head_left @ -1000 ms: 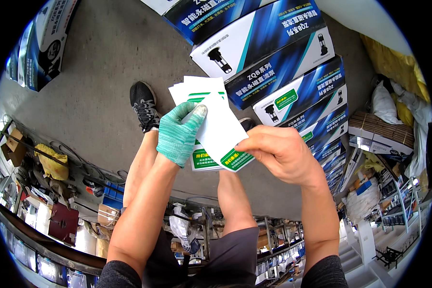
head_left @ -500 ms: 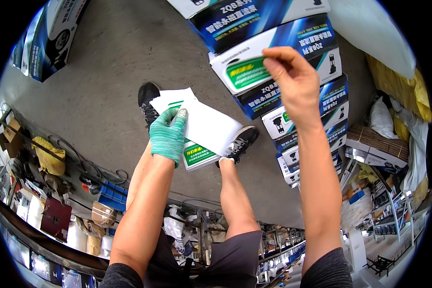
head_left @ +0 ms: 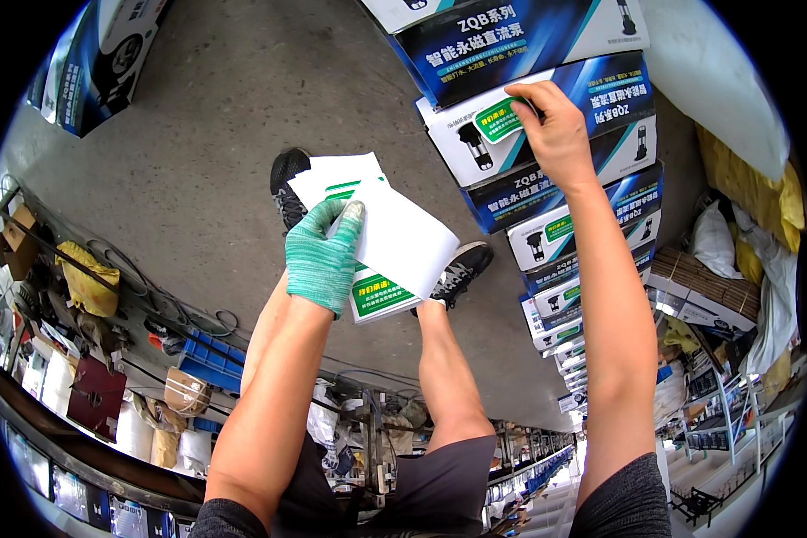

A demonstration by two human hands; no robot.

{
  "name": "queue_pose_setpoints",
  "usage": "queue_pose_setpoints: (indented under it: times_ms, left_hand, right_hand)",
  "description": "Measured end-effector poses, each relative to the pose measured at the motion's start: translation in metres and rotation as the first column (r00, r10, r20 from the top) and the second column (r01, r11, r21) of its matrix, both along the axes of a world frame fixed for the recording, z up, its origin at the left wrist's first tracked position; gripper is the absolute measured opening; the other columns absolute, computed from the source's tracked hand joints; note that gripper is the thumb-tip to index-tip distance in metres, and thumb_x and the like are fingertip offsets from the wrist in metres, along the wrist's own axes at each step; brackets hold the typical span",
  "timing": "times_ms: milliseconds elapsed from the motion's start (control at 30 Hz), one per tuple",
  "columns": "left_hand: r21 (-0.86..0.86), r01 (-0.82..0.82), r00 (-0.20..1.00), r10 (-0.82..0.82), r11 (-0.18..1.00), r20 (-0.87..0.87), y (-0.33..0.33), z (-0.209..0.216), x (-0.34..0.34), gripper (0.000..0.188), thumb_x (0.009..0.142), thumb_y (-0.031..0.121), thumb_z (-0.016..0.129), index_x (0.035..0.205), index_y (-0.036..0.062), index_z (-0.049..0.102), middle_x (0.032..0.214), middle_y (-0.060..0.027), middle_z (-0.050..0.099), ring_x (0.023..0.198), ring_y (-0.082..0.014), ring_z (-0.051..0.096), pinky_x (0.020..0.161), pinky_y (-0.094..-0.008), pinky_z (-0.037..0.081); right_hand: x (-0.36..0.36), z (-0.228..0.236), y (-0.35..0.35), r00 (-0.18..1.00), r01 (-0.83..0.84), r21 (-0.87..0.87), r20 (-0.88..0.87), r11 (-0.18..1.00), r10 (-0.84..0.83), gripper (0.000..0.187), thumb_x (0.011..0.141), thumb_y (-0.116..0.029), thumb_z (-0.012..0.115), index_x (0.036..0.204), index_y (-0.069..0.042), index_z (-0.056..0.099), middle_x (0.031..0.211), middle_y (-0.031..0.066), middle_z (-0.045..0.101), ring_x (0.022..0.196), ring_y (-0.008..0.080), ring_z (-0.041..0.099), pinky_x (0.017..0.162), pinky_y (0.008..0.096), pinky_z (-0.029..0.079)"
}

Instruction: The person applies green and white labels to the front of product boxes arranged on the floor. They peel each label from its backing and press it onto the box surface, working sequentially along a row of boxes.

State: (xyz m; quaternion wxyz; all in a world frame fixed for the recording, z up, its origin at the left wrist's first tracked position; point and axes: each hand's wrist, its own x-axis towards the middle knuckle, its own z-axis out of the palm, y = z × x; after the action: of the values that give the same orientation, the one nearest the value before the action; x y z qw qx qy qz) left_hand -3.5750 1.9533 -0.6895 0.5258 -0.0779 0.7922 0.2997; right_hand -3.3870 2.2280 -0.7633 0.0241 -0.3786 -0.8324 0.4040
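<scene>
My left hand, in a green knitted glove, is closed on a fanned bunch of sticker sheets. A blank white sheet lies on top, and a green printed sticker sheet shows beneath it. My bare right hand pinches the right end of a green sticker with white edges. That sticker lies over the white side of a blue-and-white carton, beside a printed black pump picture. Whether all of it touches the carton, I cannot tell.
More cartons stand in a row on the right, several with green stickers. Another carton is at the far left. My shoes are on the concrete floor. A blue crate and cables are at left, sacks at right.
My right hand has brought the green sticker to the carton's side, where the pump picture now shows. The cartons sit farther right in view. My left hand keeps its hold on the sheets.
</scene>
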Motion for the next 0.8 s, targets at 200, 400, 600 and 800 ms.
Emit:
queue_pose_setpoints:
  times_ms: [200, 400, 600, 800]
  left_hand:
    - [0.01, 0.015, 1.0, -0.015, 1.0, -0.008, 0.001, 0.002, -0.004, 0.025, 0.098, 0.023, 0.076, 0.112, 0.0018, 0.076, 0.1, -0.0104, 0.076, 0.083, -0.0151, 0.068, 0.074, -0.031, 0.057]
    - [0.114, -0.009, 1.0, 0.008, 0.993, 0.003, 0.003, 0.003, -0.005, 0.024, 0.098, 0.024, 0.077, 0.111, 0.0042, 0.077, 0.1, -0.009, 0.076, 0.084, -0.0148, 0.068, 0.077, -0.0308, 0.057]
    - [0.246, -0.17, 0.985, 0.155, 0.954, 0.079, 0.015, 0.014, -0.017, 0.026, 0.095, 0.024, 0.08, 0.111, 0.0039, 0.077, 0.1, -0.0066, 0.076, 0.087, -0.0122, 0.066, 0.078, -0.0286, 0.055]
    - [0.283, -0.163, 0.986, 0.142, 0.945, 0.093, 0.016, 0.02, -0.032, 0.026, 0.091, 0.029, 0.084, 0.107, 0.0092, 0.079, 0.099, -0.0057, 0.077, 0.088, -0.0138, 0.069, 0.08, -0.0304, 0.057]
  right_hand:
    - [-0.022, 0.018, -0.024, 0.988, -0.044, 0.548, 0.147, 0.835, -0.044, 0.032, 0.091, -0.011, 0.076, 0.122, -0.01, 0.07, 0.108, 0.0104, 0.069, 0.094, 0.0314, 0.067, 0.087, 0.0421, 0.057]
    - [-0.01, 0.011, -0.024, 0.741, 0.571, -0.627, 0.115, 0.53, -0.662, 0.03, 0.101, -0.007, 0.057, 0.128, 0.006, 0.061, 0.116, 0.02, 0.072, 0.1, 0.0328, 0.076, 0.084, 0.0365, 0.063]
    - [-0.004, 0.024, -0.052, 0.664, 0.633, -0.773, 0.512, 0.046, -0.545, 0.034, 0.101, -0.007, 0.048, 0.129, 0.01, 0.06, 0.121, 0.0249, 0.071, 0.107, 0.0335, 0.075, 0.087, 0.0368, 0.065]
    - [-0.063, 0.121, -0.075, 0.984, 0.09, -0.679, 0.173, 0.729, 0.039, 0.025, 0.101, -0.028, 0.071, 0.097, -0.004, 0.069, 0.098, 0.0032, 0.067, 0.091, 0.0142, 0.062, 0.083, 0.0321, 0.051]
